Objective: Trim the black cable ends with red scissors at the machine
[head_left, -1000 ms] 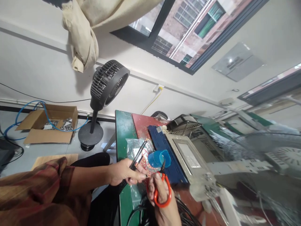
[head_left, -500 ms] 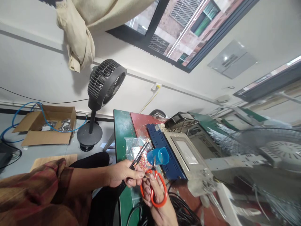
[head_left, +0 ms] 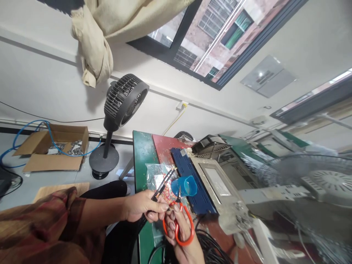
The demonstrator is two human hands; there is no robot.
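Observation:
My left hand (head_left: 143, 206) is closed around thin black cables (head_left: 164, 183), whose pale ends stick out past the fingers towards the blue cup. Orange-handled scissors (head_left: 189, 234) hang on the fingers of my right hand (head_left: 180, 229), their short blades pointing up towards the cup. The fingertips of both hands meet at a cable end, which they mostly hide. Just beyond the hands, a blue plastic cup (head_left: 181, 186) lies tilted by a clear plastic bag (head_left: 154, 172) with many small red and pale pieces in it.
A dark blue slotted metal panel (head_left: 192, 183) and a beige machine (head_left: 217, 178) stand beyond the cup. Coiled black cable (head_left: 210, 245) lies right of my right hand. The green table (head_left: 141, 150) has its edge near my left arm. A black fan (head_left: 123, 101) and cardboard box (head_left: 52, 167) stand on the left.
The view has shifted slightly, and the surroundings sit a little lower. Both hands keep nearly the same pose, fingertips together, the scissors still hanging in the right hand.

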